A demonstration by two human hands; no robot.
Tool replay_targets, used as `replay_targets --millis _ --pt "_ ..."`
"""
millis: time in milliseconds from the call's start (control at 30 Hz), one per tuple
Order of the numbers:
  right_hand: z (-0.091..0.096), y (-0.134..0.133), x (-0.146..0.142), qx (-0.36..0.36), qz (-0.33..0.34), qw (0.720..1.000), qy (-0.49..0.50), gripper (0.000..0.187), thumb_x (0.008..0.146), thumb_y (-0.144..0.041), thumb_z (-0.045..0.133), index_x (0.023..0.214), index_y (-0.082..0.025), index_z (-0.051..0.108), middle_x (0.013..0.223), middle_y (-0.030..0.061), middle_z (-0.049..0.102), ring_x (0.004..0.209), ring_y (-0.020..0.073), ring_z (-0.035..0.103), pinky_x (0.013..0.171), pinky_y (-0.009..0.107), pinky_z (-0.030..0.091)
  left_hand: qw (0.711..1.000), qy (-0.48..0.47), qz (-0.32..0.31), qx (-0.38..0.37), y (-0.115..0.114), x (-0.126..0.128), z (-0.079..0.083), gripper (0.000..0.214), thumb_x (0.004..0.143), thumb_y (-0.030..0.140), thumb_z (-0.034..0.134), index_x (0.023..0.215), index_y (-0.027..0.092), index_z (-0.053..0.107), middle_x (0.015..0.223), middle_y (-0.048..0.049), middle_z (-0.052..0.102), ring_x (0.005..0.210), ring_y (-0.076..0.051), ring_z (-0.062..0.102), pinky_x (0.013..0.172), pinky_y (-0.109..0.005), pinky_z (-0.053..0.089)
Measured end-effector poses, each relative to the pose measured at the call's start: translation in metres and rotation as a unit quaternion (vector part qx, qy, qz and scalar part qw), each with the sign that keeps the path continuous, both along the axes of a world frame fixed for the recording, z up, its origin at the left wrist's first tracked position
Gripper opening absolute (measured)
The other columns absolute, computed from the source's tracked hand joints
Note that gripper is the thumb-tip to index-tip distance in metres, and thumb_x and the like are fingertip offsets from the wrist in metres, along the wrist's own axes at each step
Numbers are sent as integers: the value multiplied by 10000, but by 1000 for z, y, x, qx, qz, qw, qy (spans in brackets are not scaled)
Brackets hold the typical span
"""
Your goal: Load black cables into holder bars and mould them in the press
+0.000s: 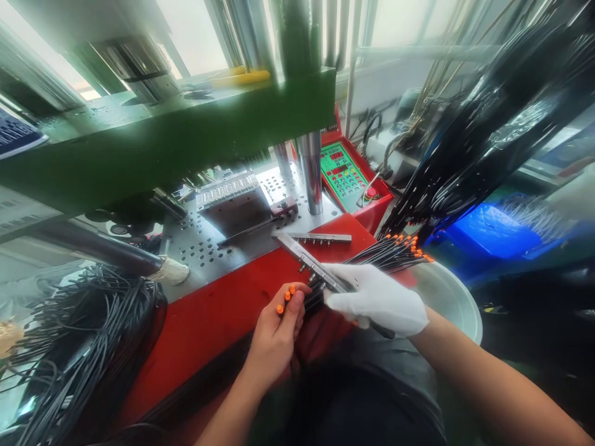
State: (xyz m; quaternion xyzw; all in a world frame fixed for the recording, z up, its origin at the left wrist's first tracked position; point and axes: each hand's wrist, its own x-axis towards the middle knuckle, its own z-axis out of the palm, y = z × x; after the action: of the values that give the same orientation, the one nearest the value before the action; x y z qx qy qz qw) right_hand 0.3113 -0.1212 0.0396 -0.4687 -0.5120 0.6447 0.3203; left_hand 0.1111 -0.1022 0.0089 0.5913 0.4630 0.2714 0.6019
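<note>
We sit close under green press (176, 136); main risk is platen closing near hands. Metal bar (312, 265) clamped in gloved right hand (379, 303) could slip onto red table (218, 310). Left hand (279, 328) pinches orange-tipped wires (287, 296) tight; tips may misseat.

I can read almost no text here. The green control panel (343, 175), set in a red housing right of the steel column, carries two small red digit displays, but I cannot make the digits out. Its rows of buttons bear markings too small for me to read. At the far left edge, a dark blue panel (16, 133) shows lines of white print, blurred beyond reading. I find no brand, label or sign that I can read.
</note>
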Motion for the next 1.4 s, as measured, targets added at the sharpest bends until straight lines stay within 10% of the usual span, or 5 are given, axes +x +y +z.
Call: replay_targets --millis 200,800,1167,1400 --pt "6 4 3 113 -52 988 -88 288 798 -140 539 1073 -213 585 710 -56 485 606 72 438 568 183 399 993 -103 -6 -54 -1 -2 0 205 960 388 392 925 203 473 669 42 328 538 -75 270 476 -218 224" --pt "8 6 -7 125 -10 990 -69 246 794 -169 542 1032 -212 590 759 -57 529 638 85 466 592 193 405 999 -14 -32 36 -3 -8 -3 224 948 383 433 868 192 519 649 36 377 570 -92 327 529 -233 284" --pt "-5 -2 -16 183 -68 975 -109 545 808 -160 514 1345 -245 480 1103 -1 625 1009 178 581 930 284 454 928 187 15 322 -13 9 -1 66 919 232 478 950 209 532 762 -1 589 617 -129 502 615 -247 356" --pt "0 1 -6 29 -18 998 -60 342 810 -386 610 1103 -210 614 640 -59 503 501 83 462 471 202 424 997 16 55 60 -5 4 10 300 948 409 393 869 184 575 615 22 400 564 -116 375 533 -244 300"
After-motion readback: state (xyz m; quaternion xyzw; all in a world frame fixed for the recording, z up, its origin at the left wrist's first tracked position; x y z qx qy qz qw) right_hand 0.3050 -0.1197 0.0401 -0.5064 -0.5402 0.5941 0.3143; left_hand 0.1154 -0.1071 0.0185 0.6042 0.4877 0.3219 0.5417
